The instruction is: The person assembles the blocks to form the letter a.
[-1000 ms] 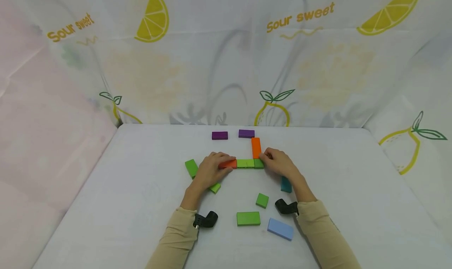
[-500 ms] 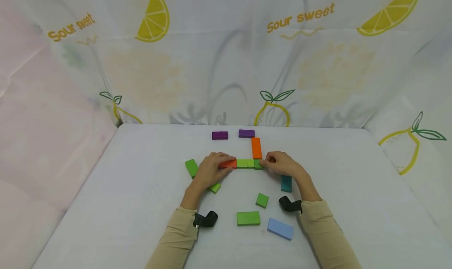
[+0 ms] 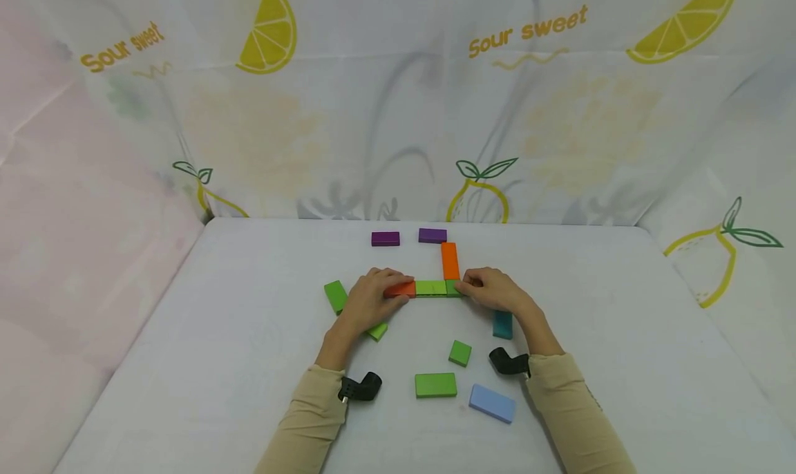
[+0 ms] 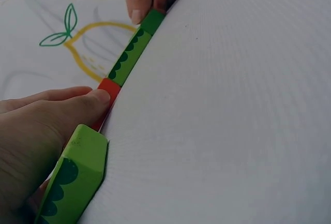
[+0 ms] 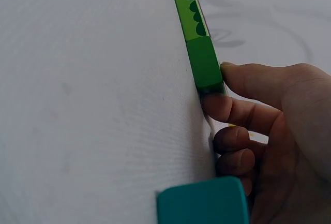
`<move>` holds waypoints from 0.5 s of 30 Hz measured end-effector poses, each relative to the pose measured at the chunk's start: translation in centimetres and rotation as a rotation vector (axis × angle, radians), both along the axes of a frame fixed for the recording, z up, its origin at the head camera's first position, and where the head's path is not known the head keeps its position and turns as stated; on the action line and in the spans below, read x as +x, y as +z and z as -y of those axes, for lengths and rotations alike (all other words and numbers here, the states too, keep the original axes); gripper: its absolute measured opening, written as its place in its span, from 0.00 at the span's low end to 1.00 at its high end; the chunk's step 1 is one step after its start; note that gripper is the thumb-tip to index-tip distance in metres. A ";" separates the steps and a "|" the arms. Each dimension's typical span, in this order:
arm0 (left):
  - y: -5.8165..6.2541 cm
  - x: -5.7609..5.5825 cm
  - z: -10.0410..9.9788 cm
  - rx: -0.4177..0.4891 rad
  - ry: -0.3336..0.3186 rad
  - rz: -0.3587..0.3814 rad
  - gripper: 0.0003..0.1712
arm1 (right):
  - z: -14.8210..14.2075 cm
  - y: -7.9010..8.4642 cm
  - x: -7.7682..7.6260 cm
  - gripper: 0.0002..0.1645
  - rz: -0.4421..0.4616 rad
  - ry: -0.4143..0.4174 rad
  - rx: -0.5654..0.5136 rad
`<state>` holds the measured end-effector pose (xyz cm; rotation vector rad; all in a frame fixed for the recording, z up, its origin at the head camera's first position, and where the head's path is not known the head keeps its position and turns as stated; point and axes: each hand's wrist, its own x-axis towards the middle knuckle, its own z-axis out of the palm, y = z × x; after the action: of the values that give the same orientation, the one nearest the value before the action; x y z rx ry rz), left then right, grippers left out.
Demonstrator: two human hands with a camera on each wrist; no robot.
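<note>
A row of blocks lies across the middle of the table in the head view. At its left end my left hand (image 3: 368, 301) holds a red-orange block (image 3: 403, 291) between thumb and fingers. Beside that block, end to end, comes a light green block (image 3: 431, 289) with a dark scalloped edge. A short green block (image 5: 204, 61) ends the row on the right. My right hand (image 3: 495, 289) has its thumb and curled forefinger on this short block. An orange block (image 3: 450, 260) stretches away behind the short block, against or very near it.
Two purple blocks (image 3: 432, 235) lie at the back. A green block (image 3: 336, 297) and a light green one (image 3: 377, 331) flank my left wrist. Near my right forearm is a teal block (image 3: 502, 325). In front lie a small green block (image 3: 460, 353), a green block (image 3: 435, 385) and a blue block (image 3: 492, 403).
My right hand has shifted slightly toward me, its fingertips coming onto the short green block. The left hand stays on the red-orange block, and the row looks unmoved.
</note>
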<state>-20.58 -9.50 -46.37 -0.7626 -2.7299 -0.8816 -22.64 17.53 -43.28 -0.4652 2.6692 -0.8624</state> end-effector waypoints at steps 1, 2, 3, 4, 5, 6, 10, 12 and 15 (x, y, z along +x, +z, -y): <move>0.0 0.0 0.0 -0.002 -0.002 -0.002 0.20 | 0.0 0.0 0.0 0.18 -0.001 0.000 -0.004; 0.0 0.0 0.0 -0.004 -0.003 -0.003 0.20 | 0.0 -0.1 0.0 0.17 -0.006 0.004 -0.004; 0.0 0.0 0.0 -0.006 -0.005 -0.003 0.20 | 0.0 -0.1 0.0 0.17 -0.010 0.007 -0.006; 0.0 0.0 0.0 -0.009 -0.005 -0.001 0.20 | 0.0 -0.2 0.0 0.17 -0.015 0.010 -0.006; 0.0 0.0 0.0 -0.009 -0.006 0.003 0.20 | 0.0 -0.2 0.0 0.17 -0.020 0.013 -0.006; 0.0 0.0 0.0 -0.007 -0.007 0.005 0.20 | 0.0 -0.3 0.0 0.16 -0.025 0.016 -0.007; 0.0 -0.1 0.0 0.007 -0.016 0.005 0.20 | 0.1 -0.3 0.1 0.16 -0.030 0.020 -0.011; 0.0 -0.1 0.0 0.016 -0.019 -0.001 0.19 | 0.1 -0.3 0.1 0.16 -0.024 0.016 -0.012; -0.1 -0.1 0.0 0.015 -0.011 -0.002 0.20 | 0.1 -0.2 0.1 0.15 -0.010 0.012 -0.008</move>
<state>-20.71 -9.49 -46.46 -0.7758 -2.7166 -0.9027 -22.50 17.41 -43.47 -0.4880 2.6708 -0.8698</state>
